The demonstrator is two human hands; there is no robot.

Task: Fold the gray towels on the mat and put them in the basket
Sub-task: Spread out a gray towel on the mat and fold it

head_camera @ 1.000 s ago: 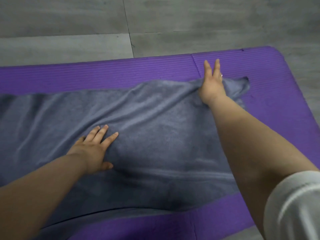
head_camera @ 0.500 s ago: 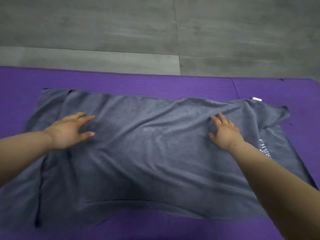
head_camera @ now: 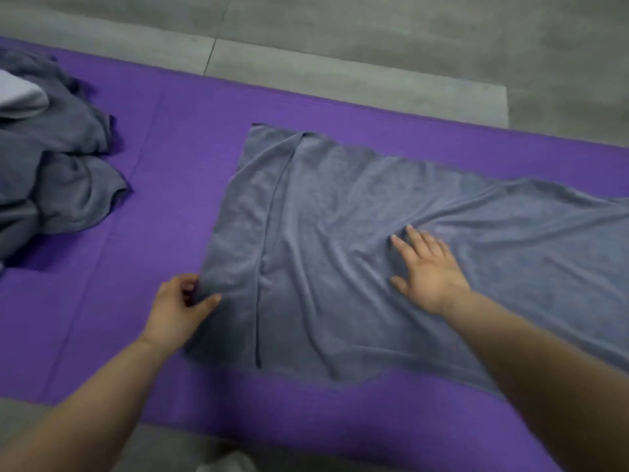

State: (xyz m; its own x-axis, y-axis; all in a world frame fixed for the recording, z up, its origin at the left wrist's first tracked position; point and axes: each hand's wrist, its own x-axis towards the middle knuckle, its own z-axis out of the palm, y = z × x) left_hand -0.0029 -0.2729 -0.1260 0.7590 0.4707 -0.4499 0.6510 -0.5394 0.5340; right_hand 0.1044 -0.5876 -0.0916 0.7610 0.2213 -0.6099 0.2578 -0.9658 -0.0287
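Note:
A large gray towel [head_camera: 340, 212] lies spread across the purple mat [head_camera: 190, 137], wrinkled, with a narrow strip at its left end folded over. My left hand [head_camera: 177, 308] pinches the towel's left edge between thumb and fingers. My right hand [head_camera: 425, 267] lies flat on the middle of the towel with straight fingers. The towel's right end runs out of view. No basket is in view.
A heap of crumpled gray towels [head_camera: 58, 165] sits on the mat at the far left, with a pale cloth [head_camera: 20, 93] on top. Gray tiled floor [head_camera: 374, 46] lies beyond the mat and along its near edge.
The view swung left, bringing the towel heap into sight. My left hand went from lying flat on the towel to pinching its left edge. My right hand shifted left along the towel.

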